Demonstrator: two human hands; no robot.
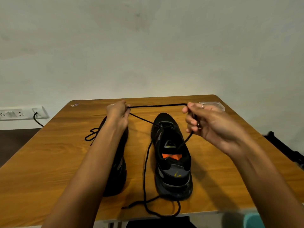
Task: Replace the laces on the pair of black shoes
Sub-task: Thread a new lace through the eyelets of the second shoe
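Here, lace (158, 105) taut between hands

Two black shoes (172, 155), two laces (158, 105), one clear box (213, 104).

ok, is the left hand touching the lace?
Touching. The head view shows the left hand pinching the black lace, which stretches taut across to the right hand.

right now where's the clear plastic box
In the head view, the clear box sits at the table's far right corner, just behind the right hand.
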